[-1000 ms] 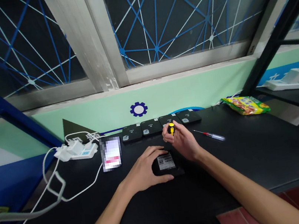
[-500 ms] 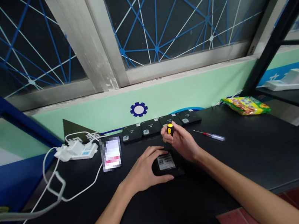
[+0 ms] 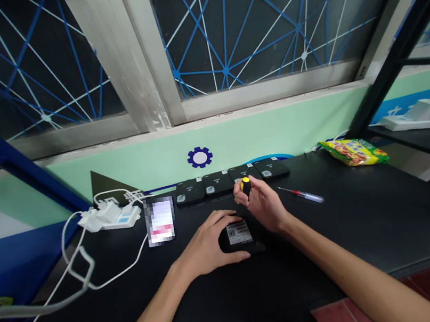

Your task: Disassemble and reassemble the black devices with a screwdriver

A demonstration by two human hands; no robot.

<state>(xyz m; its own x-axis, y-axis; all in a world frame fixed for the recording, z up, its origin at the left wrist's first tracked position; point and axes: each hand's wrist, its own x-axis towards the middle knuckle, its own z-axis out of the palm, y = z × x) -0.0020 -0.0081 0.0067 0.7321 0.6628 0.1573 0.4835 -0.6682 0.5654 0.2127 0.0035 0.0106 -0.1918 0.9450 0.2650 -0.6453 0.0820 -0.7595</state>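
Observation:
My left hand (image 3: 207,243) curves round a flat black device (image 3: 260,247) on the table, fingers along its far side and thumb along its near side. A white printed label (image 3: 239,232) lies on the device's upper face. Just above the device's far right part, my right hand (image 3: 261,202) is closed round a stubby black-and-yellow screwdriver handle (image 3: 246,185). The handle stands nearly upright; its shaft and tip are hidden behind the fingers. To the right of that hand, a second screwdriver (image 3: 304,195) with a clear handle and red collar lies on the table.
Several flat black boxes (image 3: 189,191) stand in a row along the wall. A phone (image 3: 160,221) with a blurred screen and a white power strip (image 3: 114,217) with cables lie on the left. A yellow-green snack bag (image 3: 355,152) lies at the back right of the black table (image 3: 370,224).
My right hand has shifted very slightly to the right, and the screwdriver handle has turned a little in its fingers. The left hand and the device stay in place.

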